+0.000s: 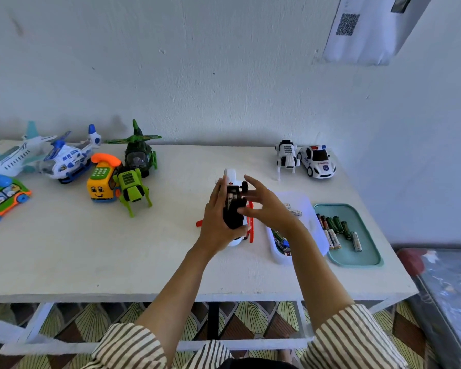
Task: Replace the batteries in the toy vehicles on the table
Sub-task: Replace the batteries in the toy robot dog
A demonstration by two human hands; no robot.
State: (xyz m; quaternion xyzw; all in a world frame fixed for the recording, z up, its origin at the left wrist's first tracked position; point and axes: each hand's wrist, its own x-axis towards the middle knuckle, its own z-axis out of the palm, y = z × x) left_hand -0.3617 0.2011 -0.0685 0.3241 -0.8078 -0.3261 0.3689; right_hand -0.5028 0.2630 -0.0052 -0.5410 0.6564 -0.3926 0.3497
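Gripping the white toy [231, 218] belly-up above the table [117, 257], the left hand [218, 222] was wrapped round its smooth, glossy plastic shell; a slip there was judged likely to drop it. Cells [230, 197] were seen seated in the open black compartment, and a reversed or half-seated one was judged the main hazard. The thin red skids [250, 230] could be snapped by careless pressure. The right hand [269, 206] was spread wide, thumb laid on the black base, nothing held. Further right, slick cylindrical batteries [336, 227] lay loose in a shallow, round-cornered teal tray [370, 251], easily rolled or confused with spent ones
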